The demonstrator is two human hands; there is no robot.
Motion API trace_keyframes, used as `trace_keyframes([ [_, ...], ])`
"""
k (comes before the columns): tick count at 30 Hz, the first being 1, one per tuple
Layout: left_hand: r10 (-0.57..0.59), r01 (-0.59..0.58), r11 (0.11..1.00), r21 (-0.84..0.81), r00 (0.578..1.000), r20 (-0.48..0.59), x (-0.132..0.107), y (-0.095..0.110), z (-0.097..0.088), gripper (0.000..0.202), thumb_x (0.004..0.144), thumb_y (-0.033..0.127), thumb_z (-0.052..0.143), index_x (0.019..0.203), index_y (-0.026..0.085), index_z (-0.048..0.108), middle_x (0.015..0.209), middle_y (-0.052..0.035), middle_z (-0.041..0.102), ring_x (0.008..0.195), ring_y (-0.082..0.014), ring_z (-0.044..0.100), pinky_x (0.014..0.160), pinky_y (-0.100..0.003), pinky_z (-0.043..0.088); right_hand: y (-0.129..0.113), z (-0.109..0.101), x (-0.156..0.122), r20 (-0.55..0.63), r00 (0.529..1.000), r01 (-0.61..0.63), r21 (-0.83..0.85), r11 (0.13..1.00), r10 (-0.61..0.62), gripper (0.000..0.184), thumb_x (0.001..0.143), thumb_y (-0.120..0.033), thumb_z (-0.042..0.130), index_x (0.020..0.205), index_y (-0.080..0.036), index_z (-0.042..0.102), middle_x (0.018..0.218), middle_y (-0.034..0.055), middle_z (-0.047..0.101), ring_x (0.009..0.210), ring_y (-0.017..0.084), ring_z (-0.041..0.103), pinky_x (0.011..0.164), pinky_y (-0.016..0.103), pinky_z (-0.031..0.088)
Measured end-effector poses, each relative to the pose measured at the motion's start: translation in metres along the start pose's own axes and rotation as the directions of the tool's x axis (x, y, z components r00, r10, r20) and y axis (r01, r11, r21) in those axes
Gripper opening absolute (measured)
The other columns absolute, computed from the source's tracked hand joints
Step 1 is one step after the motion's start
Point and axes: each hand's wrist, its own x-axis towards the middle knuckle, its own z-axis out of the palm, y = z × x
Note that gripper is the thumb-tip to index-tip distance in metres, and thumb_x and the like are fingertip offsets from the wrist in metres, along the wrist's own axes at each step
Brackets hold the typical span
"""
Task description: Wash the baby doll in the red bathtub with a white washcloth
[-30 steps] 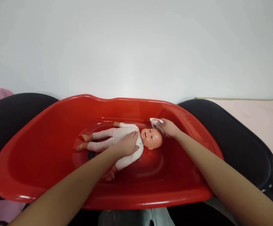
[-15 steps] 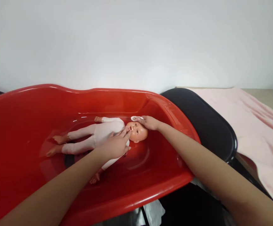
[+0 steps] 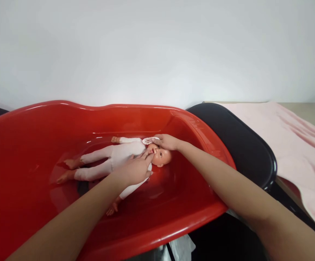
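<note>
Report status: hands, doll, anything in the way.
Left hand over doll. Right hand holding white cloth beside doll's head. Doll on its back in red tub. Left hand partly blocks view of doll.

Seemingly a childcare training room: doll, red bathtub

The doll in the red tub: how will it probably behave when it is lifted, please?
The doll may sag, since its white body looks like soft fabric. Its head seems smooth and shiny, so it could be slippery to grip; being round, it might also turn sideways if unsupported.
</note>
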Motion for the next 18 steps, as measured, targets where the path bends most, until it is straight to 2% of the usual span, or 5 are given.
trace_keyframes([
  [4, 0.01, -0.01, 1.0, 0.013, 1.0, -0.027, -0.001, 0.0, -0.001, 0.077, 0.093, 0.034, 0.047, 0.164, 0.025, 0.017, 0.17, -0.0093, 0.015, 0.152, -0.0347, 0.026, 0.118, -0.05, 0.032, -0.011, 0.003, -0.004, 0.081, 0.99, 0.117, -0.004, 0.993, -0.116, 0.045, 0.1, -0.056, 0.046, 0.107, -0.018, 0.071, 0.104, 0.0061, 0.075, 0.091, 0.019, 0.068, 0.082, 0.027, 0.05],
  [8, 0.054, -0.053, 0.996, 0.068, 0.998, -0.012, -0.002, 0.001, -0.004, 0.074, 0.094, 0.032, 0.047, 0.163, 0.03, 0.022, 0.17, -0.0082, 0.016, 0.153, -0.0382, 0.021, 0.117, -0.053, 0.032, -0.015, 0.005, -0.003, 0.146, 0.972, 0.194, -0.036, 0.98, -0.187, 0.042, 0.1, -0.055, 0.048, 0.102, -0.019, 0.071, 0.098, 0.0045, 0.075, 0.084, 0.017, 0.066, 0.078, 0.026, 0.049],
  [13, 0.058, -0.061, 0.991, 0.122, 0.998, 0.026, -0.003, 0.003, -0.007, 0.07, 0.095, 0.03, 0.047, 0.162, 0.027, 0.027, 0.171, -0.0125, 0.011, 0.15, -0.0395, 0.03, 0.113, -0.052, 0.036, -0.004, 0.001, 0.001, 0.145, 0.975, 0.172, -0.03, 0.985, -0.166, 0.047, 0.099, -0.059, 0.047, 0.104, -0.019, 0.071, 0.103, 0.0055, 0.075, 0.089, 0.018, 0.066, 0.081, 0.027, 0.049],
  [18, 0.029, -0.034, 0.995, 0.099, 0.998, 0.047, -0.004, 0.003, -0.009, 0.071, 0.094, 0.032, 0.048, 0.162, 0.032, 0.026, 0.171, -0.0082, 0.009, 0.145, -0.0386, 0.039, 0.109, -0.049, 0.041, 0.001, -0.006, 0.001, 0.141, 0.985, 0.101, -0.039, 0.994, -0.095, 0.056, 0.098, -0.066, 0.043, 0.11, -0.019, 0.071, 0.111, 0.0082, 0.075, 0.093, 0.02, 0.067, 0.083, 0.027, 0.049],
])
